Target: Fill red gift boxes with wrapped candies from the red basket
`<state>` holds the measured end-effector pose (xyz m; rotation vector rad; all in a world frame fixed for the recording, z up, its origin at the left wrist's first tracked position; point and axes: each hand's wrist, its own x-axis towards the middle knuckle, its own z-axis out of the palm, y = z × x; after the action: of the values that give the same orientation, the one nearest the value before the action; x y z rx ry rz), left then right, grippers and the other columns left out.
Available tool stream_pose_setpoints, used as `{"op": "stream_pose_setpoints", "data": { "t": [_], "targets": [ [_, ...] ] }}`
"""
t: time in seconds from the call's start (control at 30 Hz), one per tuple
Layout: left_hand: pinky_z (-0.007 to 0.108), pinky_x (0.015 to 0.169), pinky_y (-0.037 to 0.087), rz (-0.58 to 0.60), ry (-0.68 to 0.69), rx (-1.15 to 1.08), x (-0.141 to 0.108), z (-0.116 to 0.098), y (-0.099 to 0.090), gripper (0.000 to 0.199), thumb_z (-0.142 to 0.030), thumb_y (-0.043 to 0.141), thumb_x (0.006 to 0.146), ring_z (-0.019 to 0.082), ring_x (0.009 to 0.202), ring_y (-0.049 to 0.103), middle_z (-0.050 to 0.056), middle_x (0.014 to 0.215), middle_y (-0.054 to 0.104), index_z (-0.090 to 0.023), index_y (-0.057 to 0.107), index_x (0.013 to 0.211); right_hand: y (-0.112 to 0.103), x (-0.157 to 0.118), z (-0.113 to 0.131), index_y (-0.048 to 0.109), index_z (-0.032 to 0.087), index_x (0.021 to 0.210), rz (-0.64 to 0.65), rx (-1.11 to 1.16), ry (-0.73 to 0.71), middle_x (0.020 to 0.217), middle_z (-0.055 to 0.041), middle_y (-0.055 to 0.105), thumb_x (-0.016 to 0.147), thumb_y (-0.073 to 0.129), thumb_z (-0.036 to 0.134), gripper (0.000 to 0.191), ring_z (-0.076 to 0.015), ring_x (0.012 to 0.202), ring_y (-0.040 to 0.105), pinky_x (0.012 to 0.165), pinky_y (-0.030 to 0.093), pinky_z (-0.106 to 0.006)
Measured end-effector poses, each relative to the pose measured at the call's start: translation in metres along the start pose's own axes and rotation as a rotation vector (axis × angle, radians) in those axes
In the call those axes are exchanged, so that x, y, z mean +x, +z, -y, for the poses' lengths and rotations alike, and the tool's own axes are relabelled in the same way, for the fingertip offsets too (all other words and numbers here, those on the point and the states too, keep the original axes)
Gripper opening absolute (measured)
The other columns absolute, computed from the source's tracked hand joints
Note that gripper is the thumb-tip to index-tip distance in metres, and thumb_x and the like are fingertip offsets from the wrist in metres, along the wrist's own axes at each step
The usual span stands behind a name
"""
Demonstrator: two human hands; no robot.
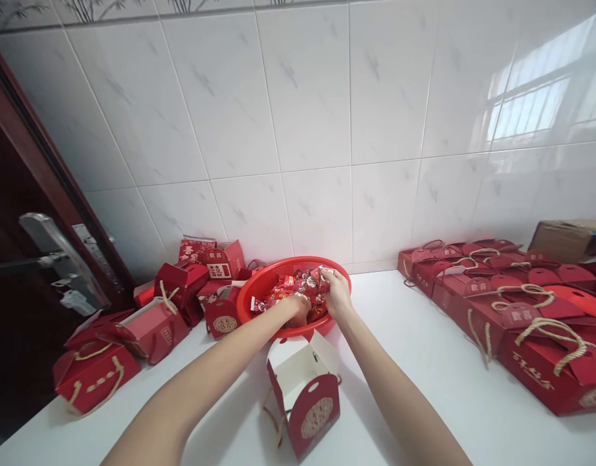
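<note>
A red plastic basket [252,285] stands against the tiled wall, holding many red wrapped candies [288,283]. My left hand [298,310] reaches down among the candies, and its fingers are mostly hidden. At the basket's right side my right hand [335,291] has its fingers closed on a red-and-white wrapped candy [325,277]. In front of the basket, between my forearms, an open red gift box [313,404] with a white inside and rope handles sits on the white table [375,395].
Several red boxes [154,327] lie in a loose group at the left, near a dark door [16,323] with a metal handle. Rows of closed red boxes [477,310] with rope handles fill the right side. Behind them is a brown carton [564,239].
</note>
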<state>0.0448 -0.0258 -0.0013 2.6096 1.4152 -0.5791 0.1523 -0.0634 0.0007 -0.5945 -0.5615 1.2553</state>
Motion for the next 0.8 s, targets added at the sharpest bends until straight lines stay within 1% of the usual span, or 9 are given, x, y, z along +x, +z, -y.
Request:
{"op": "stream_pose_setpoints", "data": {
  "t": [0.13,0.23,0.27,0.33,0.43,0.5,0.57,0.67,0.8],
  "targets": [
    [0.031,0.053,0.049,0.019,0.011,-0.109,-0.017,0.003,0.0,0.005,-0.019,0.061,0.057,0.023,0.051,0.061,0.007,0.055,0.067,-0.019,0.064,0.053,-0.001,0.001,-0.003,0.057,0.02,0.06,0.015,-0.012,-0.036,0.061,0.0026,0.061,0.053,0.077,0.035,0.026,-0.0121,0.06,0.053,0.058,0.044,-0.025],
    [0.027,0.047,0.044,-0.009,0.025,-0.299,-0.031,0.011,-0.004,0.013,-0.018,0.06,0.056,0.021,0.05,0.06,0.002,0.054,0.065,-0.02,0.069,0.064,-0.001,0.002,-0.002,0.056,0.02,0.061,0.006,-0.011,-0.021,0.06,0.0024,0.061,0.053,0.077,0.035,0.027,-0.013,0.059,0.053,0.057,0.043,-0.026],
    [0.026,0.048,0.043,-0.046,0.031,-0.387,-0.036,0.015,-0.005,0.013,-0.018,0.061,0.056,0.02,0.05,0.059,0.0,0.052,0.063,-0.02,0.07,0.065,-0.001,0.001,-0.002,0.056,0.021,0.061,0.003,-0.012,-0.014,0.06,0.0021,0.061,0.053,0.077,0.035,0.027,-0.0135,0.059,0.054,0.056,0.043,-0.026],
    [0.026,0.053,0.045,-0.18,0.046,-0.544,-0.046,0.026,-0.007,0.012,-0.022,0.065,0.058,0.02,0.056,0.061,-0.001,0.054,0.063,-0.019,0.072,0.067,0.0,0.001,-0.001,0.056,0.021,0.062,-0.002,-0.01,0.002,0.061,0.0015,0.063,0.052,0.078,0.035,0.028,-0.0142,0.059,0.055,0.056,0.044,-0.027],
    [0.028,0.071,0.051,-0.467,0.033,-0.714,-0.06,0.042,-0.004,0.025,-0.036,0.073,0.063,0.023,0.078,0.067,0.002,0.077,0.074,-0.019,0.076,0.08,0.002,0.0,0.002,0.059,0.02,0.061,-0.01,0.015,0.023,0.064,0.0002,0.066,0.051,0.079,0.033,0.026,-0.0145,0.062,0.057,0.059,0.046,-0.027],
    [0.031,0.081,0.052,-0.602,0.019,-0.833,-0.068,0.048,0.001,0.039,-0.045,0.076,0.064,0.025,0.09,0.067,0.005,0.094,0.076,-0.018,0.077,0.091,0.003,-0.001,0.003,0.061,0.019,0.062,-0.016,0.028,0.041,0.067,-0.0004,0.067,0.049,0.08,0.03,0.025,-0.015,0.064,0.059,0.061,0.048,-0.027],
    [0.033,0.084,0.053,-0.663,0.01,-0.942,-0.073,0.051,0.006,0.047,-0.05,0.078,0.064,0.026,0.093,0.068,0.008,0.1,0.076,-0.016,0.076,0.096,0.003,-0.001,0.004,0.063,0.019,0.063,-0.019,0.032,0.056,0.067,-0.0006,0.068,0.049,0.081,0.028,0.024,-0.0156,0.065,0.06,0.062,0.049,-0.028],
    [0.033,0.08,0.055,-0.711,-0.006,-1.072,-0.079,0.049,0.01,0.053,-0.055,0.079,0.062,0.026,0.092,0.068,0.009,0.101,0.075,-0.016,0.073,0.098,0.001,-0.001,0.004,0.064,0.019,0.064,-0.011,0.022,0.059,0.069,-0.0008,0.069,0.051,0.081,0.028,0.023,-0.0159,0.067,0.061,0.064,0.049,-0.028],
    [0.031,0.077,0.055,-0.762,0.028,-1.169,-0.083,0.043,0.01,0.047,-0.055,0.077,0.063,0.024,0.088,0.068,0.006,0.096,0.074,-0.017,0.07,0.09,-0.002,0.0,0.003,0.065,0.019,0.064,0.02,-0.019,0.047,0.07,-0.0007,0.068,0.053,0.081,0.03,0.023,-0.016,0.068,0.061,0.064,0.048,-0.028]
  ]
}}
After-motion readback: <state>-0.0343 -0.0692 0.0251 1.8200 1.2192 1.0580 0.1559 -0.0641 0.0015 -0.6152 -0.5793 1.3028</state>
